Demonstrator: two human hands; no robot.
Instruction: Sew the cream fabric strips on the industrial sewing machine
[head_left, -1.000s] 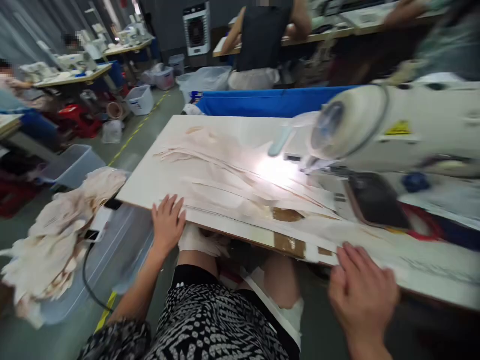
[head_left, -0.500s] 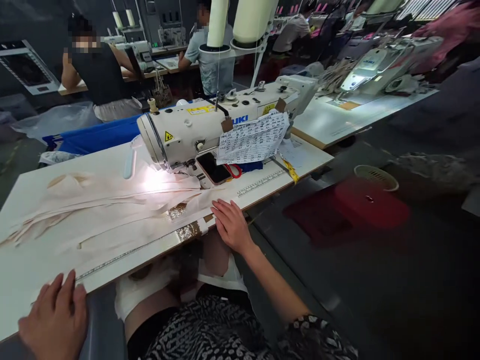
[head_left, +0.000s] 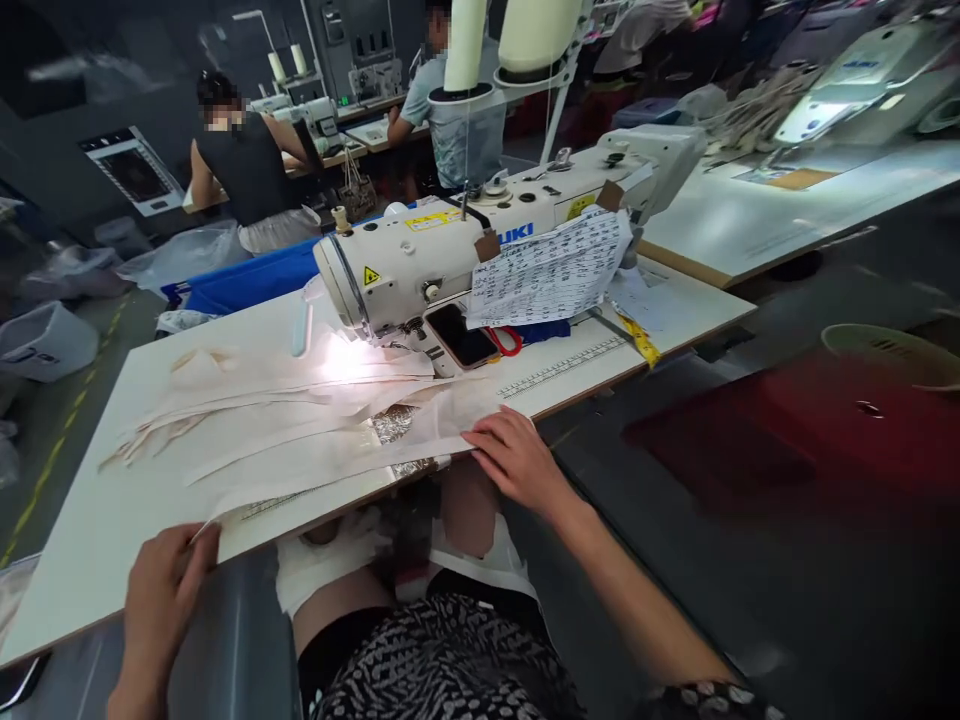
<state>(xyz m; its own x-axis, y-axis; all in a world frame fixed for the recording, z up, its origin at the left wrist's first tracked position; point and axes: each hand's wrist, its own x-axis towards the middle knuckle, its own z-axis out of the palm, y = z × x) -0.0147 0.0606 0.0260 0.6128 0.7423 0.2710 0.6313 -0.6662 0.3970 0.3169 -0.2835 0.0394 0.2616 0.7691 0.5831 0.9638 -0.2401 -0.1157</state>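
A long cream fabric strip (head_left: 439, 425) stretches along the table's front edge between my two hands. My left hand (head_left: 166, 580) pinches its left end, thumb and fingers pressed together at the corner. At the other end, my right hand (head_left: 517, 460) has thumb and fingers closed on the strip's near edge. Behind it lie more cream fabric pieces (head_left: 300, 393), layered and partly under the lit needle area of the white sewing machine (head_left: 405, 265). The needle itself is lost in the glare.
A phone (head_left: 459, 335), red-handled scissors (head_left: 508, 342) and a yellow tape measure (head_left: 637, 340) rest right of the needle area. A handwritten sheet (head_left: 551, 270) hangs on the machine. Thread cones (head_left: 536, 40) stand above. Other people sit at machines behind; a red container (head_left: 787, 430) is at right.
My left hand has gone from lying spread at the table edge to pinching the strip's left end. My right hand has closed on the other end. The strip's near edge is drawn toward me.
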